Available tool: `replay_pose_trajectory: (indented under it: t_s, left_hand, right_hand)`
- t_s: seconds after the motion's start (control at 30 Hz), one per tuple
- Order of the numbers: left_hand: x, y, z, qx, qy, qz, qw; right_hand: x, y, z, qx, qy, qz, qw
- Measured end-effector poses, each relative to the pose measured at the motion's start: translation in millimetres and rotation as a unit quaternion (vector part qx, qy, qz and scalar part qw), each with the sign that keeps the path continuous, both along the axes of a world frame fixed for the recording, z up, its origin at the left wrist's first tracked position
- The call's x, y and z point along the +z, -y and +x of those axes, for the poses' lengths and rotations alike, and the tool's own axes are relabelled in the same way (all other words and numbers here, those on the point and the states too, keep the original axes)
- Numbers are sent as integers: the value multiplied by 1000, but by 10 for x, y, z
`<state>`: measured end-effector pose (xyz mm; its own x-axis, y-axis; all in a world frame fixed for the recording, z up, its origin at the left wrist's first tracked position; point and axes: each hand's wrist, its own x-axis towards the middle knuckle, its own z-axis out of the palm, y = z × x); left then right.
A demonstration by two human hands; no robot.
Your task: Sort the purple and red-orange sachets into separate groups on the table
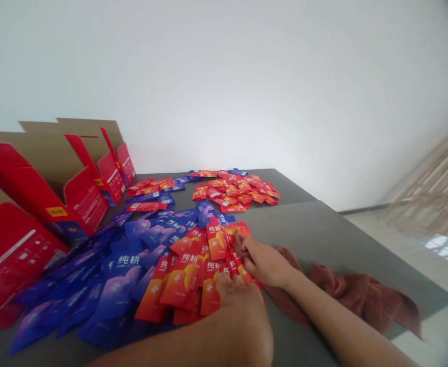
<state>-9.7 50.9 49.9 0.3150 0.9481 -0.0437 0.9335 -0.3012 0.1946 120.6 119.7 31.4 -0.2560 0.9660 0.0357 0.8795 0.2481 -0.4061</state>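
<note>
A brown cloth (365, 295) lies along the table's right side, and a bunched bit of brown material shows at the fingertips of my right hand (267, 262). That hand is closed on the cloth, over the right edge of the pile of red-orange sachets (183, 278). Nearer to me, my left hand (242, 306) bends its fingers down onto the front sachets of this pile, closed on a red sachet; its fingertips are partly hidden. Blue-purple sachets (119, 285) spread beneath and to the left of the red ones.
Open red cardboard boxes (88, 204) stand in a row on the left. Further back are another heap of red sachets (239, 188) and a mixed red and blue group (151, 191). The grey table (304, 224) meets a white wall; a slatted wooden structure (433, 178) is at right.
</note>
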Motion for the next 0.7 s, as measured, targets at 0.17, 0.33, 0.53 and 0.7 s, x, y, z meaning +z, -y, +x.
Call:
replay_pose_trajectory:
  t_s: [0.17, 0.33, 0.53, 0.7]
  left_hand:
    - [91, 69, 200, -38, -95, -64, 993]
    - [-237, 49, 280, -34, -116, -144, 982]
    - [-495, 23, 224, -10, -101, -103, 989]
    - [-554, 123, 268, 25, -91, -42, 995]
  right_hand:
    - [-46, -62, 69, -6, -39, -17, 999]
    - [-54, -103, 230, 56, -145, -29, 987]
    - [88, -24, 300, 207, -99, -118, 966]
    - [15, -75, 129, 102, -31, 8, 994]
